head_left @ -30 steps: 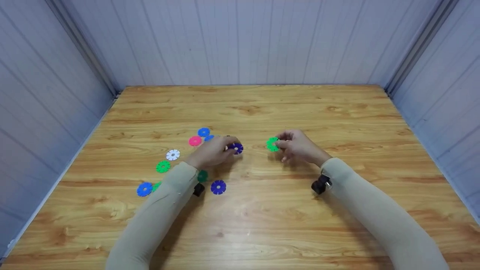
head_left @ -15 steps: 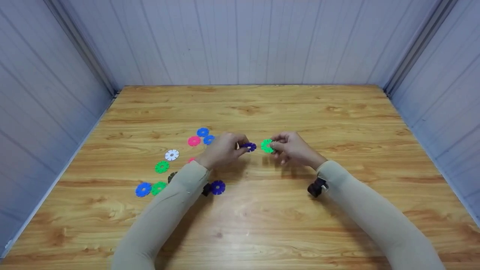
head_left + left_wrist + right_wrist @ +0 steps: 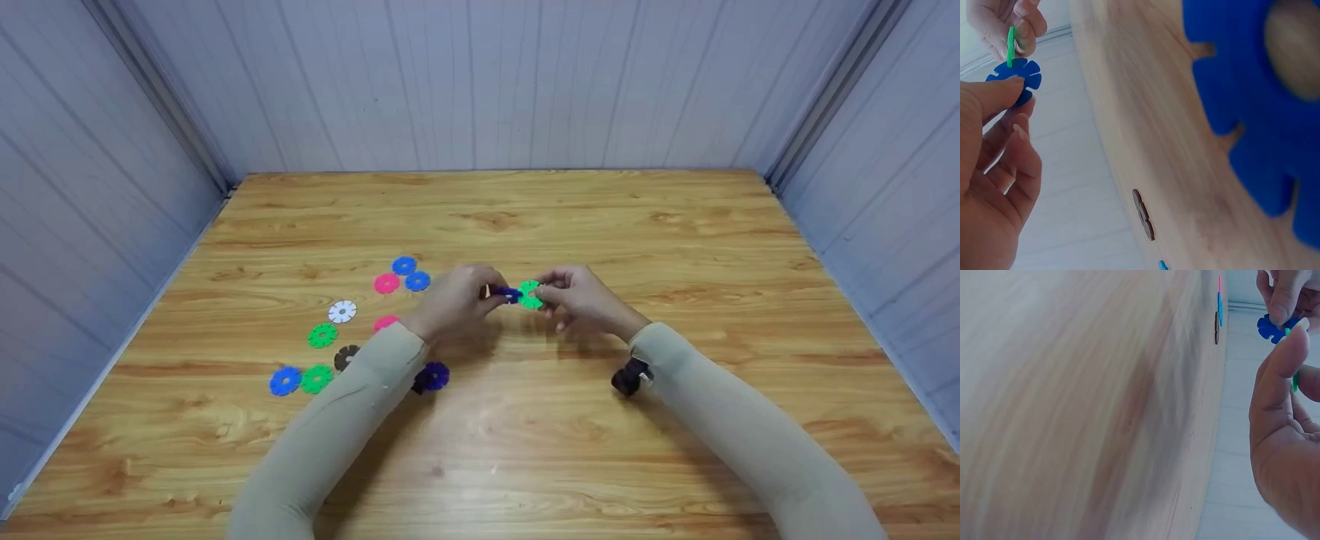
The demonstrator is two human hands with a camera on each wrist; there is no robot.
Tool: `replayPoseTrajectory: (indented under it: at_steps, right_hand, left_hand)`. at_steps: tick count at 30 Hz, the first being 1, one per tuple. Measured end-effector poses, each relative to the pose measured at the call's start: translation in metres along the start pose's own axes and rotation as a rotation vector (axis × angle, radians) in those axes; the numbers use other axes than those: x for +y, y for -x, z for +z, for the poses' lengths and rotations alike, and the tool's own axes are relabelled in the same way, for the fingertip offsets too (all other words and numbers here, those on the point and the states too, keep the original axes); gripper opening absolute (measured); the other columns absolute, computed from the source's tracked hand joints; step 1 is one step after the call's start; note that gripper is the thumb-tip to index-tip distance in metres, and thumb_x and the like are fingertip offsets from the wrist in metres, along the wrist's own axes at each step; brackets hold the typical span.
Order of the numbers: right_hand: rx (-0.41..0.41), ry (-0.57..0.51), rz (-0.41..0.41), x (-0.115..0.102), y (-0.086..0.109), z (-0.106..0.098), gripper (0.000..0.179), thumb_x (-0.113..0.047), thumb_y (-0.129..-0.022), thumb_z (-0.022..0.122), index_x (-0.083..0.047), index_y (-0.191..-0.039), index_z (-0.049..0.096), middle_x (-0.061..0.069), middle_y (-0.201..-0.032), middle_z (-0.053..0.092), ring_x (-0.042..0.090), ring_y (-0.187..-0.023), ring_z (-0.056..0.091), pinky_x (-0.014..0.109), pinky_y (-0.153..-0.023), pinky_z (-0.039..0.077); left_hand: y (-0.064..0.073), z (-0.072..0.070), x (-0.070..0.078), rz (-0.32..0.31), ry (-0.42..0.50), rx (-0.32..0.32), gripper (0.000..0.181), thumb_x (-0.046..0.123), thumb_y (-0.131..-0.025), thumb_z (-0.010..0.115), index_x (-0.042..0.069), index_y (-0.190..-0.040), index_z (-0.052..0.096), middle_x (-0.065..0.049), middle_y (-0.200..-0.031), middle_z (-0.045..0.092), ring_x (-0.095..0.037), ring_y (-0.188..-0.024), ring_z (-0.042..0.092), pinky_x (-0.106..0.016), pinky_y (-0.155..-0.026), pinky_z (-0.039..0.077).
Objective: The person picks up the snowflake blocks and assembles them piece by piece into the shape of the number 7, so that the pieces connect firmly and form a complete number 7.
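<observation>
My left hand (image 3: 456, 301) pinches a dark blue notched plastic disc (image 3: 1031, 68) between thumb and fingers above the table. Facing it, my right hand (image 3: 589, 301) pinches a bright green notched disc (image 3: 530, 295) by its edge. The two discs meet rim to rim. In the left wrist view the green one stands edge-on, roughly square to the blue one's face. How deep their slots engage, I cannot tell. Close to the left wrist camera, a second dark blue disc (image 3: 436, 376) lies on the table, partly covered by the wrist camera in the head view.
Left of my hands lie several loose notched discs: white (image 3: 343, 312), green (image 3: 322, 335), brown (image 3: 346, 358), blue (image 3: 285, 381) and pink (image 3: 387, 283). My left sleeve (image 3: 360, 405) covers part of this area. Pale panel walls (image 3: 480, 90) bound the wooden table (image 3: 570, 465).
My left hand has moved right with the dark blue disc, and its disc has tilted flatter. The right hand has shifted slightly left. The gap between the two discs has closed.
</observation>
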State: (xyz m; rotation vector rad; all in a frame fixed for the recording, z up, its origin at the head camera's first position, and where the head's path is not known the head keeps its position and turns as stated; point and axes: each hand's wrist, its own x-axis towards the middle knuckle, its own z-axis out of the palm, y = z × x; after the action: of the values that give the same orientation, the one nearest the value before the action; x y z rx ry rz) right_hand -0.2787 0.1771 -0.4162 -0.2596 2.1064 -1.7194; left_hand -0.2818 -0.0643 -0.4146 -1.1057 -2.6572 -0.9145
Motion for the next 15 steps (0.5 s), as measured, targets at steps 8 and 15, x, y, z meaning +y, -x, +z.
replayPoseTrajectory:
  at_steps: [8,15]
  right_hand:
    - [0.02,0.037,-0.016,-0.0009,0.0008,-0.0014,0.026,-0.01,-0.099,0.061,0.003,-0.122,0.06,0.013,-0.082,0.065,0.015,-0.06,0.06,0.028,-0.047,0.051]
    - [0.055,0.075,-0.048,0.0019,0.0006,-0.0012,0.022,-0.007,-0.098,0.061,0.006,-0.116,0.06,0.013,-0.079,0.064,0.012,-0.057,0.058,0.025,-0.045,0.047]
  left_hand:
    - [-0.005,0.0019,0.0018,0.047,-0.028,0.044,0.007,0.012,-0.091,0.073,0.012,-0.085,0.07,0.005,-0.081,0.066,-0.006,-0.071,0.059,-0.021,-0.063,0.05]
    - [-0.0062,0.0048,0.0047,0.102,-0.029,0.05,0.009,0.006,-0.089,0.073,0.009,-0.082,0.07,0.002,-0.079,0.065,-0.008,-0.07,0.059,-0.023,-0.062,0.05]
